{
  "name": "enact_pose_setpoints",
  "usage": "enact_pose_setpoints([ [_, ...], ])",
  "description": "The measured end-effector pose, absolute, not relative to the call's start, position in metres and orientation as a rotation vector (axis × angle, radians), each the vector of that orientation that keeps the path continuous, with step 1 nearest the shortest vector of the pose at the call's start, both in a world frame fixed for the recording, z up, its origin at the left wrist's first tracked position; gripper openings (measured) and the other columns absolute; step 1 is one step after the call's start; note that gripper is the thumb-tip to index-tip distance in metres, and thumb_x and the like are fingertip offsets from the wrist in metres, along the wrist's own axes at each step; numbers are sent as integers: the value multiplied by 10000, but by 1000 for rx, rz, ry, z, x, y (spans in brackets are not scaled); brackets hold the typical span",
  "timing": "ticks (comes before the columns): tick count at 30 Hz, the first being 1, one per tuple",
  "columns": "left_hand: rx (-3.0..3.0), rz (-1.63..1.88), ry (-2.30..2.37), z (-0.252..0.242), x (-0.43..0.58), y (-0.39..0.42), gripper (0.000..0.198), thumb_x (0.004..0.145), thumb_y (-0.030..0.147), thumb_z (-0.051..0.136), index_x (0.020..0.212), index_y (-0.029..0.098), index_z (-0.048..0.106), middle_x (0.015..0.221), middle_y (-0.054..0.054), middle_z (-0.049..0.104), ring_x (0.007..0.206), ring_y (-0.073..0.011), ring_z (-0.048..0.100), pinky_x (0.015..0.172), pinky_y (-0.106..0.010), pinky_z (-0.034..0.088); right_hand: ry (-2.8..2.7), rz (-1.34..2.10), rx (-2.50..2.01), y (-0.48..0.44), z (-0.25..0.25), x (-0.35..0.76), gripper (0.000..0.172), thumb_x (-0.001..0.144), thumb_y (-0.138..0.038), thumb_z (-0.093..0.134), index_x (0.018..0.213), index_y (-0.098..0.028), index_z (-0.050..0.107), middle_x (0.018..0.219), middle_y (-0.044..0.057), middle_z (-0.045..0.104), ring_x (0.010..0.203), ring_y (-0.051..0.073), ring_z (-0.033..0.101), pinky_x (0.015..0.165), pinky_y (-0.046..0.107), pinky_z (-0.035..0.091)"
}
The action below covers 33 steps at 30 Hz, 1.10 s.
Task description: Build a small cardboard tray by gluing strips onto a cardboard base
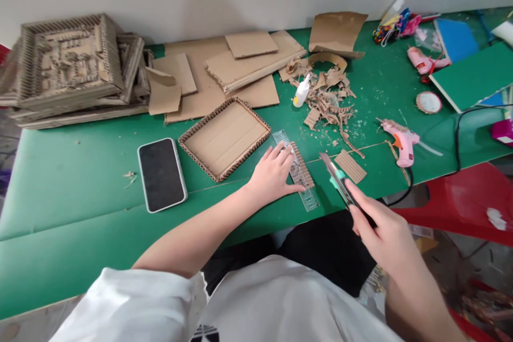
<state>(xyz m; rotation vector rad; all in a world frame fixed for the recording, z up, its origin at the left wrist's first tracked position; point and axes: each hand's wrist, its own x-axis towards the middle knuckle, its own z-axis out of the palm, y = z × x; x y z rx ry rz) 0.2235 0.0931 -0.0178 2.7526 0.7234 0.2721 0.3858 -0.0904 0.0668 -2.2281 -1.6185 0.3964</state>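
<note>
My left hand (274, 171) lies with fingers spread on a clear plastic ruler (309, 200), pressing it to the table. A narrow strip of corrugated cardboard (303, 166) shows along the ruler's right edge, partly under the ruler. Closed around a utility knife (339, 181), my right hand (379, 224) is raised at the table's front edge. The knife's blade is out and points up and left, apart from the strip. Just beyond it lies a small corrugated piece (350, 166). Left of the ruler sits a shallow cardboard tray (216, 144) with a corrugated rim.
A phone (162, 175) lies at left, near stacked cardboard panels (68, 64). Behind are cardboard sheets (196, 91), scraps (328, 99) and a white glue bottle (302, 91). A pink glue gun (403, 144) with a cord is at right, above a red stool (468, 203).
</note>
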Motion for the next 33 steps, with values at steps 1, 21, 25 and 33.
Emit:
enact_pose_setpoints([
  [1, 2755, 282, 722, -18, 223, 93, 860, 676, 716, 619, 1250, 82, 528, 1326, -187, 538, 1348, -350, 373, 1103, -502, 337, -1657, 383, -2235, -77, 65, 384, 442, 932, -263, 418, 1367, -251, 493, 742, 21, 647, 617, 133, 602, 606, 237, 479],
  [21, 2786, 233, 744, -14, 224, 93, 891, 680, 733, 598, 1274, 75, 516, 1368, -182, 510, 1349, -335, 377, 1097, -479, 350, -2089, 586, -2475, 14, 74, 368, 518, 904, -191, 356, 1416, -213, 426, 813, 67, 716, 695, 184, 637, 606, 278, 399],
  [25, 2779, 238, 747, -15, 224, 93, 880, 693, 737, 583, 1264, 70, 523, 1371, -178, 509, 1349, -333, 376, 1100, -475, 347, -2141, 609, -2519, 15, 78, 364, 537, 898, -175, 345, 1433, -192, 396, 816, 78, 713, 693, 193, 638, 595, 285, 391],
  [33, 2781, 190, 753, -14, 224, 93, 863, 719, 745, 543, 1268, 79, 519, 1382, -173, 500, 1359, -326, 365, 1106, -480, 338, -2159, 644, -2598, 5, 71, 357, 556, 919, -198, 335, 1474, -197, 307, 894, 100, 687, 752, 220, 660, 618, 296, 419],
])
